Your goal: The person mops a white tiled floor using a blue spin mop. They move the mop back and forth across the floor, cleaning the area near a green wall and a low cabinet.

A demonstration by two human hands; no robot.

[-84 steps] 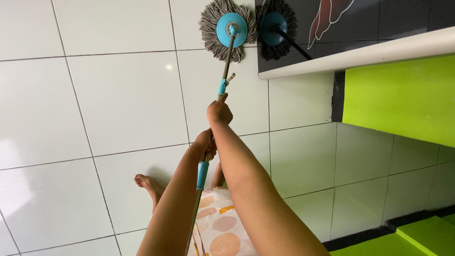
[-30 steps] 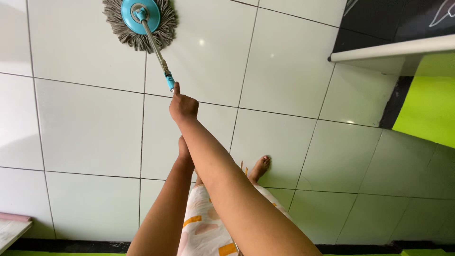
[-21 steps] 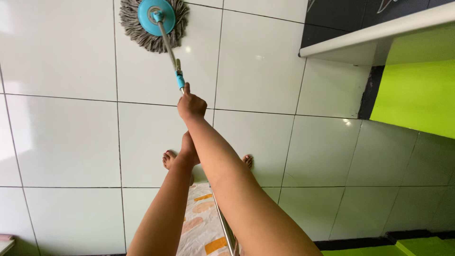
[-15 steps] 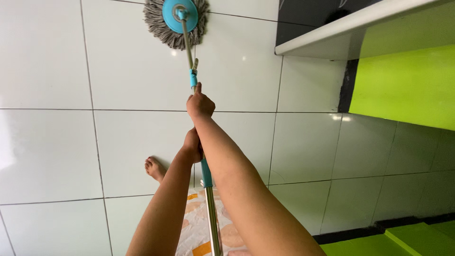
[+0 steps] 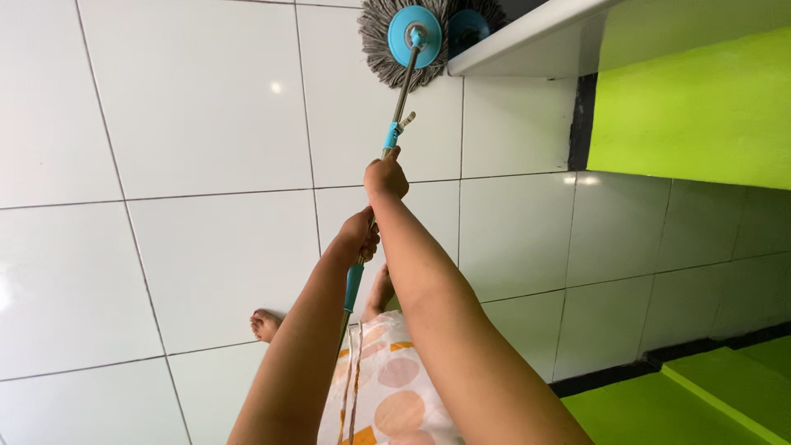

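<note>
Right hand (image 5: 386, 176) wrapped shut around the metal mop handle (image 5: 399, 103), forefinger laid along the shaft just below the blue clamp (image 5: 390, 135). Left hand (image 5: 358, 239) lower, fingers curled tight on the same shaft above the blue grip sleeve (image 5: 353, 286). Grey string mop head (image 5: 381, 45) with blue disc lies flat on the white tiled floor (image 5: 206, 124), touching the edge of a white ledge (image 5: 527, 37). Bare foot (image 5: 265, 324) beside the handle.

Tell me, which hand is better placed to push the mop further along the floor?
Probably the right hand: it grips the mop handle higher up, nearest the mop head. The left hand holds lower down.
</note>
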